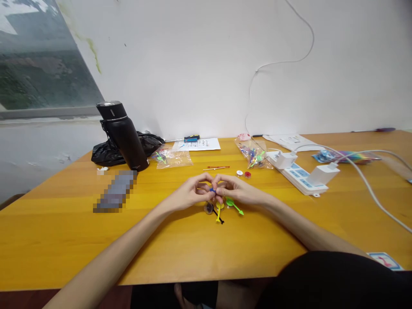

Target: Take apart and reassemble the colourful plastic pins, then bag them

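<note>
Above the middle of the wooden table, my left hand [193, 191] and my right hand [236, 189] meet at the fingertips. Both pinch a small blue plastic piece [212, 190], mostly hidden by the fingers. Just below them on the tabletop lie a yellow arrow-like plastic piece [219, 213], a green one [237, 207] and a black one [219, 216], each with a round end. A clear round part [208, 208] sits at the black piece's end. Beyond my right hand are a white disc [239, 173] and a red disc [247, 174].
A black bottle [124, 135] stands at the left, behind a blurred flat object [116, 191]. Plastic bags of parts [175, 158] [252, 152], a screwdriver [189, 138] and thin sticks [217, 167] lie farther back. At the right, a power strip [301, 178] trails white cables [363, 180].
</note>
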The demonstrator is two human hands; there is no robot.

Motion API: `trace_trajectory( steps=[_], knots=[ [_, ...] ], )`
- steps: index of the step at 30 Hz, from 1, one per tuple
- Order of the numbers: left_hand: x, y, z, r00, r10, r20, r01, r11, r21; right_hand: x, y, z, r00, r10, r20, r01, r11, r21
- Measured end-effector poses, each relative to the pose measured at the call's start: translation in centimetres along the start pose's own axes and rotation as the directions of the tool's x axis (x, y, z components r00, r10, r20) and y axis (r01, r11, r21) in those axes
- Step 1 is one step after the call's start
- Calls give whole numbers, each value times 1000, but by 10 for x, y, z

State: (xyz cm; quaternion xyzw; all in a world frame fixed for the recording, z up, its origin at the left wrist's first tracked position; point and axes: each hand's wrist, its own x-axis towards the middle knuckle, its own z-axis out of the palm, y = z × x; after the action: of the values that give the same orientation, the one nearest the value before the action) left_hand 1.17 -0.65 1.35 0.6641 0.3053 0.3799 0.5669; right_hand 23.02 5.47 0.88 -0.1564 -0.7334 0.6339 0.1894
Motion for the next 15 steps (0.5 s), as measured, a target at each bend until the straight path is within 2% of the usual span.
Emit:
trace_trajectory(
  steps=[3,6,11,15],
  knots=[
    [3,-3,-5,994,38,-99,-35,999,33,2,-1,-2,996,-64,-58,61,997,-56],
    [5,-4,-9,988,54,-143,-47,998,49,2,-3,-4,991,-117,-67,111,989,-94],
    [6,-6,-8,986,42,-162,-29,996,84,3,-3,-3,989,-123,-84,108,981,-163],
    [6,-5,-8,990,43,-136,-30,994,101,3,-3,3,972,-162,-172,108,952,-286]
  ],
)
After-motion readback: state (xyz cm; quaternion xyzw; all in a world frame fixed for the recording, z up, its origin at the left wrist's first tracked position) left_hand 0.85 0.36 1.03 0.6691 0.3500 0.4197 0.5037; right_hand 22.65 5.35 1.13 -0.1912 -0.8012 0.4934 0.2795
